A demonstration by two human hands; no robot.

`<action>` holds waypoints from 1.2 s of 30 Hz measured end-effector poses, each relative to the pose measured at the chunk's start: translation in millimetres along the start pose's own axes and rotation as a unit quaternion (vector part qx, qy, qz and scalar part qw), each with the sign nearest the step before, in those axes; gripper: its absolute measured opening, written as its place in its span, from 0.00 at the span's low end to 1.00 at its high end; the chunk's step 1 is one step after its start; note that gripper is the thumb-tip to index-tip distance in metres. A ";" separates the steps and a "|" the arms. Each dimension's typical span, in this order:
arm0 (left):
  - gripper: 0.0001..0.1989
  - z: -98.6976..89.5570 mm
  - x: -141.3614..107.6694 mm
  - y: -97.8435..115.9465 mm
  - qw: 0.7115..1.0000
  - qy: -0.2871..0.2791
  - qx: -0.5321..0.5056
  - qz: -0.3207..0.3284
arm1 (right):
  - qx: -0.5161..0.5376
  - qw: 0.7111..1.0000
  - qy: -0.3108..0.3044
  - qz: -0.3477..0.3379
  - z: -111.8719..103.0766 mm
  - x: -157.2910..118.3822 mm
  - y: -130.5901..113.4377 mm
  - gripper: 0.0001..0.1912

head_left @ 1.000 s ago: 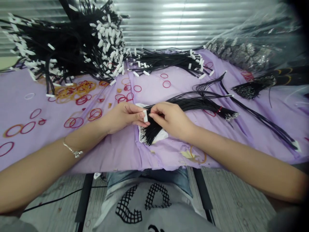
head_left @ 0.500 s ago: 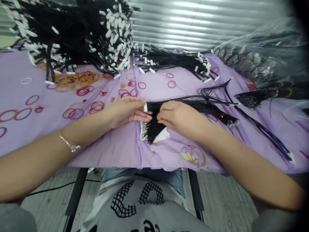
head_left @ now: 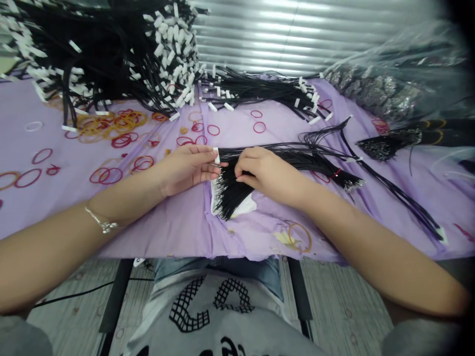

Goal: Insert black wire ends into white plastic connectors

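Observation:
My left hand pinches a white connector between thumb and fingers, at the left end of several black wires running right. Just right of it, my right hand is closed with thumb and fingertips together on a black wire, the grip partly hidden by the fingers. Beneath both hands lies a fanned bundle of black wires with bare silvery terminals at its left end. Its far right end also shows silvery tips, near a red rubber band around the wires.
A large heap of black cables with white connectors stands at back left, with a smaller pile beside it. Red and orange rubber bands are scattered on the purple cloth. At right lie another wire bundle and plastic-wrapped parts.
The whole view has shifted slightly. My left fingers have drawn back a little from the wire bundle, and terminals show more clearly below them. Both hands keep their closed grips.

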State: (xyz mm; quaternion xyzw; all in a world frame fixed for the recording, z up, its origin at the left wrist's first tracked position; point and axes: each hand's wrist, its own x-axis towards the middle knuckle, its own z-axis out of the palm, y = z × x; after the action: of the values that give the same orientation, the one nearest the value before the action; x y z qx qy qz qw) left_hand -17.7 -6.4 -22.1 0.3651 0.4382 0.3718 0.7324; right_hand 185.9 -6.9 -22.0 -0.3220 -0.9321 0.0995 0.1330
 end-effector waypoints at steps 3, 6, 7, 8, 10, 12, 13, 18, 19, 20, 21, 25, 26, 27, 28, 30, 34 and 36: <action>0.07 0.5 -0.2 -0.8 1.000 0.005 0.008 0.004 | 0.019 1.000 -0.001 0.007 -4.1 -2.6 -2.7 0.05; 0.08 3.7 -2.6 -0.6 1.000 0.014 0.020 0.005 | 0.067 0.996 0.043 0.039 -8.7 -4.8 -5.6 0.04; 0.08 4.8 -3.5 -0.5 1.000 0.014 0.025 0.008 | 0.083 0.994 0.061 0.040 -10.0 -5.1 -6.3 0.05; 0.07 5.6 -4.4 -0.6 0.999 0.013 0.029 0.013 | 0.096 0.992 0.078 0.036 -11.2 -5.2 -6.9 0.06; 0.07 6.1 -5.5 -1.1 0.999 0.010 0.038 0.020 | 0.107 0.989 0.099 0.024 -12.4 -5.1 -7.8 0.06; 0.07 5.3 -5.7 -2.2 0.999 0.006 0.045 0.026 | 0.105 0.989 0.101 0.024 -12.2 -4.7 -8.5 0.05; 0.07 4.6 -5.6 -2.9 0.998 0.001 0.049 0.028 | 0.103 0.989 0.100 0.029 -11.7 -4.5 -8.9 0.04; 0.04 3.4 -6.4 -6.0 0.996 -0.006 0.080 0.037 | 0.174 0.978 0.090 0.076 -9.2 -4.7 -10.7 0.03; 0.03 3.6 -7.1 -6.3 0.995 -0.006 0.087 0.040 | 0.202 0.971 0.087 0.089 -9.1 -4.8 -10.7 0.04; 0.02 3.8 -8.1 -6.4 0.994 -0.008 0.095 0.043 | 0.228 0.965 0.085 0.103 -9.2 -5.0 -10.8 0.04; 0.03 3.8 -9.1 -6.5 0.993 -0.014 0.105 0.048 | 0.248 0.958 0.084 0.117 -9.5 -5.1 -10.7 0.04; 0.07 2.7 -12.5 -6.4 0.985 -0.061 0.143 0.072 | 0.288 0.938 0.086 0.170 -11.8 -5.8 -11.7 0.05; 0.08 2.3 -13.0 -6.6 0.983 -0.073 0.148 0.076 | 0.289 0.936 0.087 0.181 -12.4 -5.8 -12.3 0.06; 0.08 2.1 -13.3 -6.8 0.982 -0.082 0.151 0.080 | 0.286 0.935 0.088 0.189 -12.9 -5.9 -12.9 0.05; 0.08 1.9 -13.4 -7.0 0.981 -0.089 0.153 0.084 | 0.280 0.936 0.091 0.195 -13.1 -5.8 -13.6 0.05; 0.08 1.5 -13.0 -7.7 0.979 -0.095 0.156 0.089 | 0.264 0.938 0.096 0.201 -12.8 -5.7 -14.9 0.05; 0.09 -0.1 -10.9 -9.1 0.977 -0.105 0.161 0.090 | 0.238 0.946 0.101 0.196 -11.1 -5.9 -16.7 0.05; 0.10 -1.1 -9.9 -9.4 0.978 -0.101 0.160 0.090 | 0.219 0.953 0.101 0.183 -10.8 -6.3 -17.2 0.06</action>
State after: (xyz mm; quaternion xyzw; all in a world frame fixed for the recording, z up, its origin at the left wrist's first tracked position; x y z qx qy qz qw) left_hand -19.9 -19.1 -26.9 0.5511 0.3815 0.3226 0.6683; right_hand 184.1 -23.1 -8.3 -0.4589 -0.7940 0.2902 0.2733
